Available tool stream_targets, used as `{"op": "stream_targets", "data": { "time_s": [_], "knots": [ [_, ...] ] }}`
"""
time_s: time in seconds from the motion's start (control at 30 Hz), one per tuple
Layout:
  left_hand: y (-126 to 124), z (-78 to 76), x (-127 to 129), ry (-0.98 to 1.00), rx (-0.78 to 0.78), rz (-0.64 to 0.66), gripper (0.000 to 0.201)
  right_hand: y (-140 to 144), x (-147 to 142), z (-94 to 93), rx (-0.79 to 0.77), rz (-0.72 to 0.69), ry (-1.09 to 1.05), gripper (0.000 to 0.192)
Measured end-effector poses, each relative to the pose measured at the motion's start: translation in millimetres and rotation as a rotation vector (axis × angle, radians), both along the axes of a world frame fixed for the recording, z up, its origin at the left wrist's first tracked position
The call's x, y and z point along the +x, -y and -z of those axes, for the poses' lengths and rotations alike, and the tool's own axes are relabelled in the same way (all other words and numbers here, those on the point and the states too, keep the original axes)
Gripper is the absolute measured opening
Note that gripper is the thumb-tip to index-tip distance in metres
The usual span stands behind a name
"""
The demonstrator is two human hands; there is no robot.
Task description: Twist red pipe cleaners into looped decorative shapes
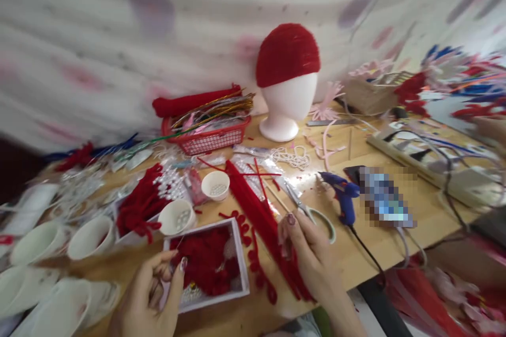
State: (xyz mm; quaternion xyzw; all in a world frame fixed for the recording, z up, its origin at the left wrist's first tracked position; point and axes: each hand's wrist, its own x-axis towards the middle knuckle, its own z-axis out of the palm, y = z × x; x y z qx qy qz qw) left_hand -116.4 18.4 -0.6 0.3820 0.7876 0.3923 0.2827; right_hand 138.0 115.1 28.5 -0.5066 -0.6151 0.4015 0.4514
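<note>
My left hand (158, 287) is closed in a pinch over the near left corner of a white open box (245, 285), and a thin wire (181, 244) sticks up from its fingertips. Red fuzzy pieces (209, 260) and some pearl beads fill the box. My right hand (306, 245) pinches thumb against fingers above a bundle of red pipe cleaners (253, 197); what it holds, if anything, cannot be made out. A thin pale stick (278, 197) ends near those fingertips, and I cannot tell whether they touch it. Scissors (302, 205) lie just beyond my right hand.
A blue glue gun (343, 195) and a phone (385, 197) lie at right, near a power strip (419, 163). White cups (90, 239) crowd the left. Behind stand a red basket (213, 137) and a foam head (290, 97) with a red cap. Another person's hand (490, 129) shows far right.
</note>
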Motion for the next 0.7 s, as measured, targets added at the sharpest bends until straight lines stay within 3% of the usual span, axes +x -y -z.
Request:
{"op": "stream_targets", "data": {
  "time_s": [0.1,0.2,0.3,0.47,0.6,0.7],
  "knots": [
    [9,1.9,-2,-0.291,-0.067,-0.092,0.045,3,-5,0.6,-0.02,-0.152,0.223,0.042],
    [13,6.9,-10,-0.402,-0.236,-0.055,0.047,11,-21,4.0,-0.114,-0.349,0.466,0.036],
    [18,8.4,-19,-0.319,-0.328,0.093,0.037,17,-35,7.4,-0.159,-0.453,0.624,0.028],
    [41,2.2,-22,-0.214,-0.308,0.236,0.035,26,-37,4.4,-0.198,-0.601,0.677,0.027],
    [58,0.1,-25,-0.155,-0.324,0.268,0.033,28,-26,1.4,-0.244,-0.709,0.694,0.028],
    [61,-1.4,-34,-0.088,-0.342,0.214,0.04,23,-9,1.9,-0.286,-0.689,0.672,0.033]
  ]
}}
